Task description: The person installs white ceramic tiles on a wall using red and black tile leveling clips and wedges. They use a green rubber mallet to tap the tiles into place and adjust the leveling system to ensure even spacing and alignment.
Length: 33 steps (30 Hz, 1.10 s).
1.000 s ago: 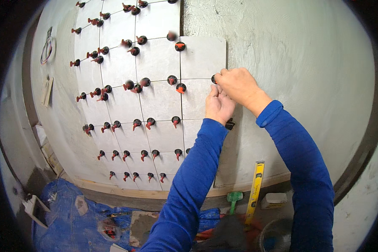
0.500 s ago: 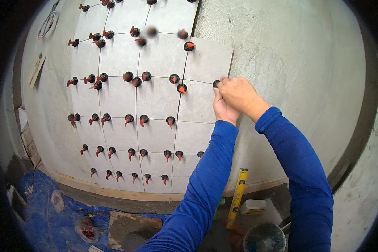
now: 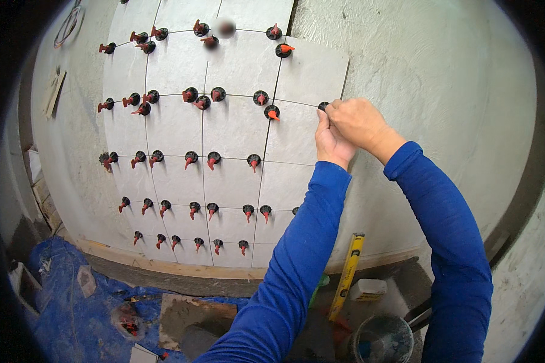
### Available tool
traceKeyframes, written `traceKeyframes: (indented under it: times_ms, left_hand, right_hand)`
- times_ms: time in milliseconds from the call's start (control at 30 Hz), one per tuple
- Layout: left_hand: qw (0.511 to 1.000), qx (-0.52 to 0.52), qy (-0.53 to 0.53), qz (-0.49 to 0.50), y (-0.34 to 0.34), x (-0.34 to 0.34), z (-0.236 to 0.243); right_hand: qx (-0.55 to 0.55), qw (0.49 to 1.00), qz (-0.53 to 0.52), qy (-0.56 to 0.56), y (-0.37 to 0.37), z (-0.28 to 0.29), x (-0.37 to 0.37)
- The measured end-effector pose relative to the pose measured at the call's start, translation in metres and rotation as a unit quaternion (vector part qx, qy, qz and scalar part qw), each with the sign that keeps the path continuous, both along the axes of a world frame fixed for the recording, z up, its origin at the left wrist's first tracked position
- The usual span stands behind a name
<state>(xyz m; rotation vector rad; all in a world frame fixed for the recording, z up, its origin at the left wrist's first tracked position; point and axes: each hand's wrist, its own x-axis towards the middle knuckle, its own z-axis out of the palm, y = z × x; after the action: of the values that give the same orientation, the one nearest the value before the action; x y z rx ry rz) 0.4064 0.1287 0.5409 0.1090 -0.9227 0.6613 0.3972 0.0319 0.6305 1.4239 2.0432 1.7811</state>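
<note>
At the right edge of the wall tiles, both my hands meet at a black, round-based tile leveler (image 3: 323, 106) set in the joint between two light grey tiles. My right hand (image 3: 364, 124) is closed over it, its fingers curled in a pinch that hides the handle. Just below, my left hand (image 3: 335, 144) has its thumb raised against the leveler's base. The left fingers are partly covered by the right hand. Above the joint lies a grey tile (image 3: 312, 72), and more levelers, such as one with an orange handle (image 3: 272, 113), line the joints to the left.
Bare plastered wall (image 3: 430, 91) spans the right side. Below lean a yellow spirit level (image 3: 347, 275) and a white container (image 3: 368, 289) beside a clear bucket (image 3: 383, 340). A blue tarp (image 3: 72, 314) covers the floor at left, with a mortar-stained board (image 3: 184, 314) on it.
The whole view has shifted, so the upper wall sits higher and slightly further right in the picture. Both hands stay at the same leveler, the right one turned slightly.
</note>
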Motion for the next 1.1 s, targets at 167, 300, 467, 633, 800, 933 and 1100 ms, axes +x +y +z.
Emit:
traceKeyframes:
  times_ms: [167,300,467,633,800,933,1100]
  left_hand:
    - [0.999,-0.008,0.045,0.020,-0.003,-0.003,0.003]
    - [0.998,-0.013,0.056,0.023,-0.001,-0.007,0.006]
    - [0.996,-0.012,0.076,0.048,-0.001,-0.010,0.006]
    - [0.993,-0.012,0.105,0.058,-0.003,-0.016,0.008]
    - [0.988,-0.031,0.146,0.041,-0.003,-0.024,0.012]
    - [0.987,-0.040,0.157,0.019,-0.003,-0.029,0.015]
    - [0.983,-0.042,0.175,0.034,-0.004,-0.033,0.018]
  right_hand:
    - [-0.005,1.000,0.007,0.004,-0.001,0.001,-0.001]
    - [-0.005,1.000,0.004,0.003,-0.002,0.002,-0.003]
    - [-0.009,1.000,-0.002,0.000,-0.002,0.002,-0.005]
    - [-0.009,1.000,0.016,-0.011,-0.002,0.004,-0.004]
    - [-0.019,1.000,0.007,-0.020,-0.001,0.006,-0.003]
    - [-0.014,0.999,-0.005,-0.037,-0.001,0.005,-0.004]
    - [-0.019,0.998,-0.005,-0.056,-0.002,0.008,-0.004]
